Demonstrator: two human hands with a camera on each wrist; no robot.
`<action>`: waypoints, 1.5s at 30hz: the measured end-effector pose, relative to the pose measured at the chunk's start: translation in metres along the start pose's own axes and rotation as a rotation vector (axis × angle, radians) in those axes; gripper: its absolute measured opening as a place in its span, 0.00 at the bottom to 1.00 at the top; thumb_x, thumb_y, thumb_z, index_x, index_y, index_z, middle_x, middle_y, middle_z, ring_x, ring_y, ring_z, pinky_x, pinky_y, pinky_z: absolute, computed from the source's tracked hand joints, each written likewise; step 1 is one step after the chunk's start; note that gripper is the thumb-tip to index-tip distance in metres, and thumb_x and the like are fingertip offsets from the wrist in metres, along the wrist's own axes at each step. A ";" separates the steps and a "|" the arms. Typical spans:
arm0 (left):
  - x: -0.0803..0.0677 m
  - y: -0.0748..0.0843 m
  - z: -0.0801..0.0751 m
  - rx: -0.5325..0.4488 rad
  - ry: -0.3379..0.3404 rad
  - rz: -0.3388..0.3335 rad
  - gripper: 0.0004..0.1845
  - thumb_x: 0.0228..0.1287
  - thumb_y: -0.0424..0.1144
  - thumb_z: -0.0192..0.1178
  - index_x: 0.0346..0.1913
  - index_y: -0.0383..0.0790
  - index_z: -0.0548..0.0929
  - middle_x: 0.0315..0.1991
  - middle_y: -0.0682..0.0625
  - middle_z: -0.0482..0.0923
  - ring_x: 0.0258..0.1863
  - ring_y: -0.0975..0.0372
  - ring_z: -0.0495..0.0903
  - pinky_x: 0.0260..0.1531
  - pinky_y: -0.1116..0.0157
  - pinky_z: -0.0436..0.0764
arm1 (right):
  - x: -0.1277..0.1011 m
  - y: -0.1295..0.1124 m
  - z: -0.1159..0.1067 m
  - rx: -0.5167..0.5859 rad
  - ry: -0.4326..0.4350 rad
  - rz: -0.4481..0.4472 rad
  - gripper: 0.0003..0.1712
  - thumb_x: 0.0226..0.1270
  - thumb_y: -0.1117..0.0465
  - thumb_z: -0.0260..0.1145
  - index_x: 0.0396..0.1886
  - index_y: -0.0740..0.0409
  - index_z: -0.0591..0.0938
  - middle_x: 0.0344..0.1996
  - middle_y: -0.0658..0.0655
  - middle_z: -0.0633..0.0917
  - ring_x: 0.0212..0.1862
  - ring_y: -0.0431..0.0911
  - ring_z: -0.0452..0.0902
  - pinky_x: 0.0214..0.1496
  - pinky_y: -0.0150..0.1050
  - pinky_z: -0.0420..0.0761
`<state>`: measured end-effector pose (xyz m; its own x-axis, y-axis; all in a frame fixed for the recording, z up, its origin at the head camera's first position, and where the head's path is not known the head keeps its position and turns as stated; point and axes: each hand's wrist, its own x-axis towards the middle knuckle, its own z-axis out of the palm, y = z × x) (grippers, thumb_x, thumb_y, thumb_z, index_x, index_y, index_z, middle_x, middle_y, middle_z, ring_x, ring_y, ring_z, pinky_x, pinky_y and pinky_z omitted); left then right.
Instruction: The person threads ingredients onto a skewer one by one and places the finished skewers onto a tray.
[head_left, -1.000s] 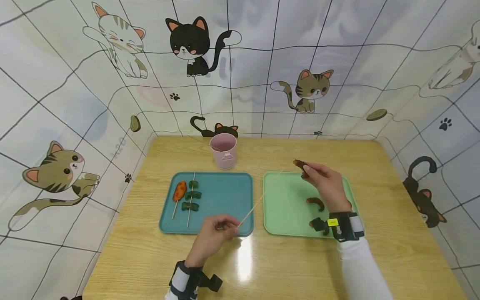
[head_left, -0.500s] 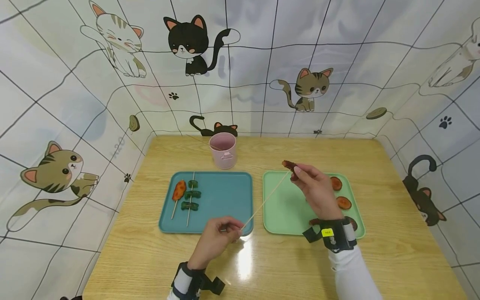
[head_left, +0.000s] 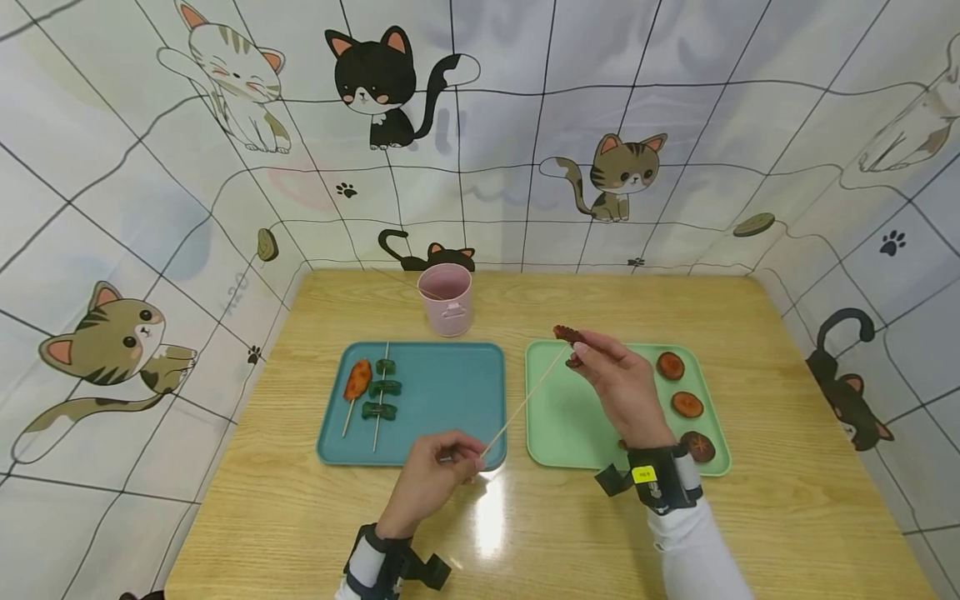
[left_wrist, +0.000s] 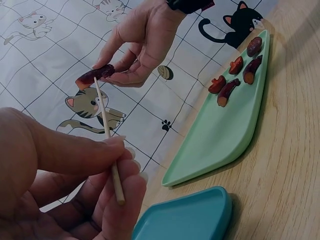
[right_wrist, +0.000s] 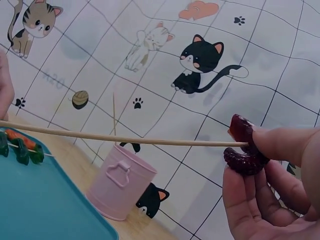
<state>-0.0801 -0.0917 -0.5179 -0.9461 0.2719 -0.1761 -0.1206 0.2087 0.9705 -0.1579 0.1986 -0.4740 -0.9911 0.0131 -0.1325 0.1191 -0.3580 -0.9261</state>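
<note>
While the left hand (head_left: 435, 479) pinches the lower end of a thin wooden skewer (head_left: 522, 406) between thumb and curled fingers near the front edge of the desk (head_left: 525, 533), the right hand (head_left: 618, 387) holds a dark red curved piece of food (head_left: 568, 336) in its fingertips above the back left corner of the green tray (head_left: 570, 417). The skewer slants up from the left hand so that its point meets the piece; the right wrist view shows the tip (right_wrist: 240, 144) touching the piece (right_wrist: 245, 150) where it bends, though whether it has gone in is hard to tell from these angles. Holding the stick low and the food high appears to keep the point lined up with the piece and clear of both trays. Three round brown slices (head_left: 686, 405) lie in a row along the right edge of the green tray, within reach of the right hand. On the blue tray (head_left: 450, 400), at the left side, two loaded skewers lie side by side: one with an orange piece (head_left: 358, 380), the other with three green pieces (head_left: 382, 389). A pink bucket (head_left: 446, 300) stands behind the blue tray, toward the back edge of the desk, with what looks like a spare stick rising from it in the right wrist view.
</note>
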 end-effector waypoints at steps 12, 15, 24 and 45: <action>0.005 0.005 0.005 -0.005 0.049 0.021 0.08 0.65 0.32 0.68 0.45 0.33 0.89 0.34 0.42 0.84 0.31 0.61 0.82 0.32 0.63 0.87 | -0.016 0.029 0.018 -0.279 -0.062 0.003 0.24 0.70 0.53 0.72 0.60 0.61 0.82 0.50 0.49 0.88 0.47 0.42 0.88 0.60 0.35 0.85; 0.008 0.006 0.007 -0.013 0.069 0.025 0.08 0.65 0.31 0.68 0.45 0.34 0.89 0.34 0.42 0.84 0.31 0.60 0.82 0.32 0.62 0.87 | -0.021 0.042 0.030 -0.268 -0.072 0.013 0.22 0.69 0.55 0.72 0.58 0.62 0.83 0.50 0.52 0.89 0.46 0.44 0.88 0.58 0.37 0.86; 0.012 0.009 0.007 -0.081 0.106 0.012 0.06 0.65 0.28 0.67 0.43 0.38 0.89 0.34 0.42 0.85 0.33 0.57 0.84 0.36 0.52 0.89 | -0.037 0.062 0.052 -0.221 -0.047 0.066 0.19 0.70 0.58 0.71 0.55 0.63 0.83 0.55 0.64 0.86 0.47 0.47 0.88 0.58 0.38 0.86; 0.018 0.001 0.005 -0.109 0.136 0.018 0.05 0.64 0.29 0.68 0.41 0.37 0.90 0.32 0.41 0.84 0.33 0.46 0.85 0.31 0.65 0.86 | -0.050 0.083 0.061 -0.264 -0.135 0.090 0.18 0.68 0.59 0.72 0.55 0.62 0.83 0.52 0.63 0.87 0.47 0.46 0.87 0.52 0.40 0.88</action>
<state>-0.0962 -0.0818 -0.5207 -0.9794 0.1433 -0.1420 -0.1284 0.0999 0.9867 -0.1023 0.1110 -0.5223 -0.9726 -0.1387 -0.1866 0.2008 -0.0968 -0.9748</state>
